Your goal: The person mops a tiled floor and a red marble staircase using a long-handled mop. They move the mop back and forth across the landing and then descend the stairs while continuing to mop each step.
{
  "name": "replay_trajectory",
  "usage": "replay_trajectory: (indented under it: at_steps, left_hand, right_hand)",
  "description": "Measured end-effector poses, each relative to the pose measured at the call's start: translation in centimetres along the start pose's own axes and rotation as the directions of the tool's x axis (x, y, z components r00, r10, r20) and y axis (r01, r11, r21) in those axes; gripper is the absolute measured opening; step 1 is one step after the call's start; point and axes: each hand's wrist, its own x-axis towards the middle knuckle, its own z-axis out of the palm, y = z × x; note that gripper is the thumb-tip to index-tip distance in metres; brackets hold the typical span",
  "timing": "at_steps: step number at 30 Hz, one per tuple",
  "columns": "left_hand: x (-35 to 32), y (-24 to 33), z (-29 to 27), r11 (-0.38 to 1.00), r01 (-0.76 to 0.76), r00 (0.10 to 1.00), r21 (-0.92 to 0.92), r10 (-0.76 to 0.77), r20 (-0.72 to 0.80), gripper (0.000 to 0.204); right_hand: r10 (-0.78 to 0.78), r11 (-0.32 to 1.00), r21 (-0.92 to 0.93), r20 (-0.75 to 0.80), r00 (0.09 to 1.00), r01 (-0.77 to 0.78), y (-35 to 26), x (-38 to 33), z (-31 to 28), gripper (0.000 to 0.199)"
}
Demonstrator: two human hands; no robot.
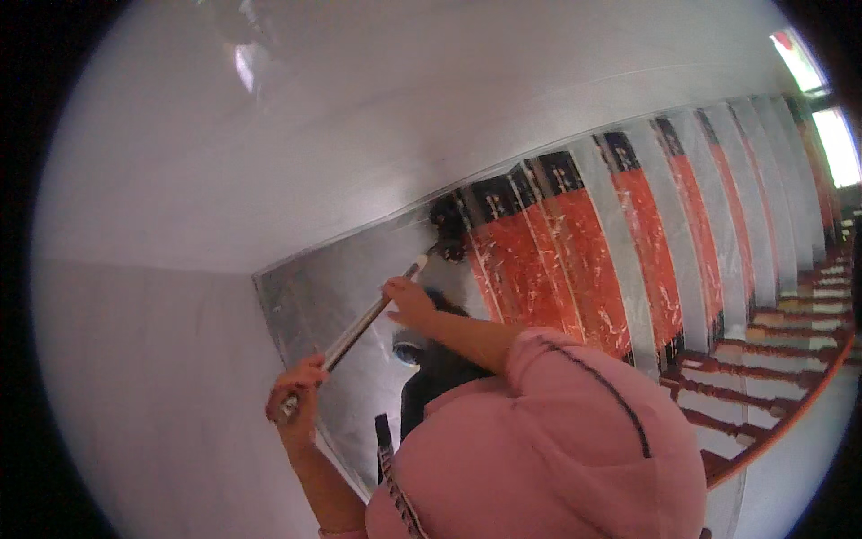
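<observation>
A long pole (352,336) slants up and to the right across my front, and both my hands are closed around it. My left hand (296,400) grips its lower end at the left. Higher up, my right hand (411,304) wraps round the pole just below its pale tip. Beyond that tip a dark, tufted shape (449,220) touches the grey landing floor (310,269) beside the wall and the lowest step. It looks like a mop or brush head, but I cannot tell which.
Stairs with a worn red runner (588,260) edged in black rise to the right. A turned wooden railing (799,409) curves along their near right side. A pale wall (269,153) bounds the stairs and landing. Bright windows (835,148) show at the far right.
</observation>
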Motion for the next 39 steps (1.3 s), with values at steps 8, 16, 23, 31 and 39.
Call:
replay_trajectory:
  at_steps: [8,16,23,31,39]
  left_hand:
    - [-4.9,7.6,-5.3,0.977,0.062,0.995,0.205,-0.045,-0.088,0.008]
    - [-7.3,11.4,-7.6,0.884,0.066,0.962,0.463,0.066,-0.264,0.002]
    - [-13.9,19.2,-8.0,0.764,0.136,0.937,0.631,0.107,-0.332,0.020]
    - [-8.9,10.8,-8.2,0.996,0.089,0.958,0.012,-0.082,-0.276,0.005]
    - [-5.6,0.6,-8.3,0.947,0.240,0.903,-0.213,-0.298,-0.310,0.014]
  right_hand:
    - [-0.102,0.990,0.122,0.320,0.942,0.066,-8.8,1.3,10.2,0.016]
    - [-0.335,0.866,0.499,0.522,0.784,0.037,-20.4,5.4,17.4,0.017]
    - [-0.629,0.774,0.475,0.508,0.588,0.418,-26.8,3.8,10.3,0.017]
    - [-0.273,0.938,0.325,0.483,0.832,0.119,-11.5,-1.7,4.2,0.039]
    - [-0.215,0.976,0.145,0.557,0.802,0.161,-2.1,1.7,9.3,0.023]
